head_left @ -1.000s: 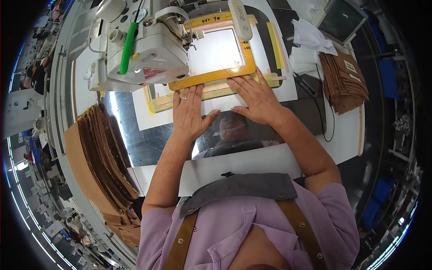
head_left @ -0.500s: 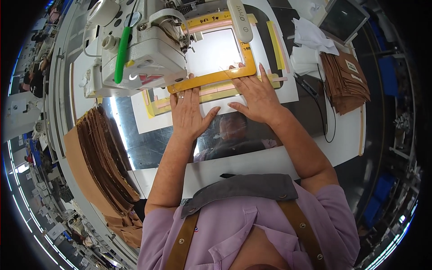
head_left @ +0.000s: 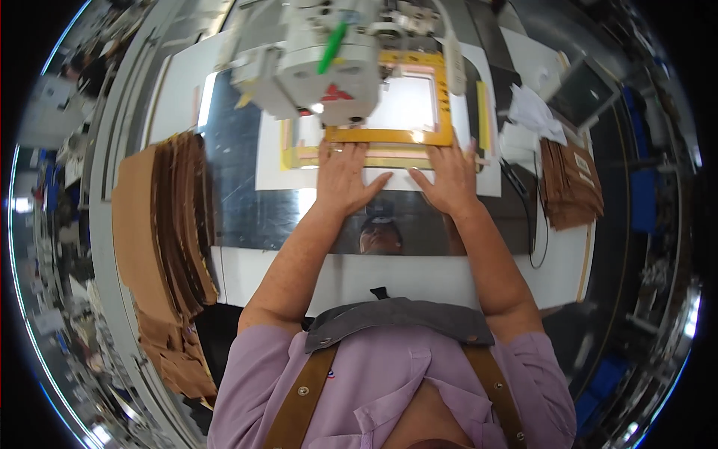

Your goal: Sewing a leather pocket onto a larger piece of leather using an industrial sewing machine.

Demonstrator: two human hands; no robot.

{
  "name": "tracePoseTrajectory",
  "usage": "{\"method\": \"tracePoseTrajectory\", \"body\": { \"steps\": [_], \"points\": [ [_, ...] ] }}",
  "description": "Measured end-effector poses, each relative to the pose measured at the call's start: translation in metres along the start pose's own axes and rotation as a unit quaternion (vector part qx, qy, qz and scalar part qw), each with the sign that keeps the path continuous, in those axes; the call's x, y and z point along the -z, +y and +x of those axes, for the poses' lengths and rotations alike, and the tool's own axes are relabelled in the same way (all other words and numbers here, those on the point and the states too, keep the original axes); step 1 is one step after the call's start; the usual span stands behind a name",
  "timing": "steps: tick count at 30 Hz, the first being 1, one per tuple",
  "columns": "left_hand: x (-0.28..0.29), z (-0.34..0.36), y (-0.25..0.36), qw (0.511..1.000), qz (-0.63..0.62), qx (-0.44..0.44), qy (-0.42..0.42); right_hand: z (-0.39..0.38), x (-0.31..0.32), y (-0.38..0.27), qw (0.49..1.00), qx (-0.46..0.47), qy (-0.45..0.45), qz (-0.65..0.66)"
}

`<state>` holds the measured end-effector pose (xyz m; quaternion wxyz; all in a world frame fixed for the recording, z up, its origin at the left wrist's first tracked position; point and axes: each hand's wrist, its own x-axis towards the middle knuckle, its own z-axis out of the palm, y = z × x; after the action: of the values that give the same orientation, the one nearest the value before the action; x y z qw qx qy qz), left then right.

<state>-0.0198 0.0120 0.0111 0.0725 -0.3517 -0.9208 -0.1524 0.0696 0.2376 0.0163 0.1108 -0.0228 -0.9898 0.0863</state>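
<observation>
Under the sewing machine's head lies a yellow rectangular frame [head_left: 396, 136] around a bright white panel [head_left: 407, 101]. My left hand [head_left: 342, 179] rests flat near the frame's near left corner, fingers stretched forward against its near edge. At the near right corner, my right hand [head_left: 450, 179] is spread likewise, its fingertips by the edge. Both thumbs point inward, and neither hand grips anything. Beneath the frame is a white sheet [head_left: 284, 182] edged with yellow and pink strips. The sewing machine [head_left: 329, 75] hides the frame's far left part.
A stack of brown pieces [head_left: 146, 224] hangs over the table's left side. On the right are another brown stack [head_left: 572, 183], a crumpled white cloth [head_left: 535, 112], a dark screen [head_left: 583, 93] and a black cable [head_left: 532, 232]. A shiny metal plate [head_left: 277, 217] covers the near work surface.
My view has turned and shifted, so the machine and frame sit differently in the picture. Both hands stay flat at the frame's near edge.
</observation>
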Motion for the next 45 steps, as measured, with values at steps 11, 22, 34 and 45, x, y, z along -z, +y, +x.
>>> {"method": "tracePoseTrajectory", "body": {
  "steps": [11,22,34,45],
  "points": [
    [-0.014,-0.017,-0.001,0.998,-0.017,0.065,-0.005,-0.019,-0.024,0.014,0.996,-0.043,-0.013,-0.083],
    [-0.014,0.006,0.011,0.983,0.006,0.18,0.035,-0.014,-0.024,0.018,0.996,-0.048,0.002,-0.078],
    [0.035,-0.063,-0.075,0.96,0.093,0.239,0.114,-0.011,-0.032,0.019,0.992,-0.099,0.025,-0.07],
    [0.245,-0.211,-0.247,0.888,0.138,0.403,0.173,-0.013,-0.041,0.04,0.987,-0.127,0.026,-0.098]
  ]
}}
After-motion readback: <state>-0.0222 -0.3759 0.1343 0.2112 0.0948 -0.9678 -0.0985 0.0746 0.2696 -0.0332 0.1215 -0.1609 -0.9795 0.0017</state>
